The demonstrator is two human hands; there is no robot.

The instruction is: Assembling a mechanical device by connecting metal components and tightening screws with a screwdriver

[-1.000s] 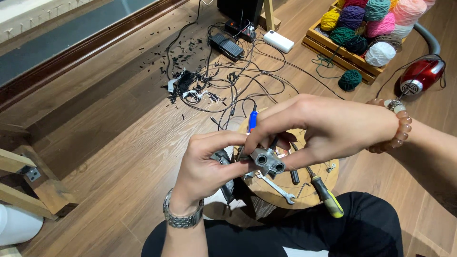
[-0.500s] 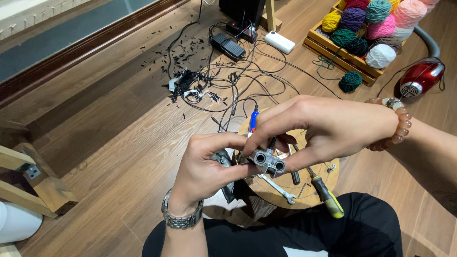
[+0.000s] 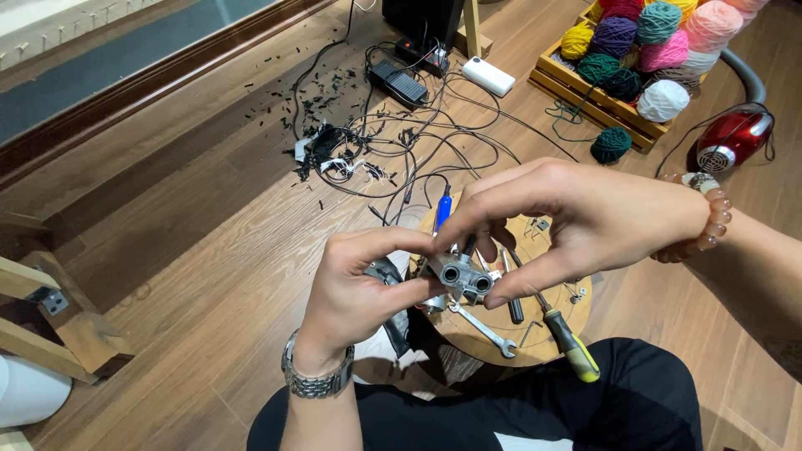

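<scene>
Hands are pinching a small metal part (image 3: pixel 461 277) above the round wooden worktop (image 3: pixel 558 321), the left hand (image 3: pixel 361 288) gripping its near side and the right hand (image 3: pixel 576 219) its far side, barely shifted from a moment ago.

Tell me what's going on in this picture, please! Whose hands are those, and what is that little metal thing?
The picture comes from a camera worn on a person's head, looking down at their own lap and hands. The left hand, with a metal watch on its wrist, and the right hand, with a bead bracelet, hold a small grey metal part with two round holes between their fingertips. Below sits a small round wooden stool carrying a wrench and a yellow-handled screwdriver. On the wooden floor lie tangled black cables, a crate of coloured yarn balls and a red vacuum cleaner.
</scene>
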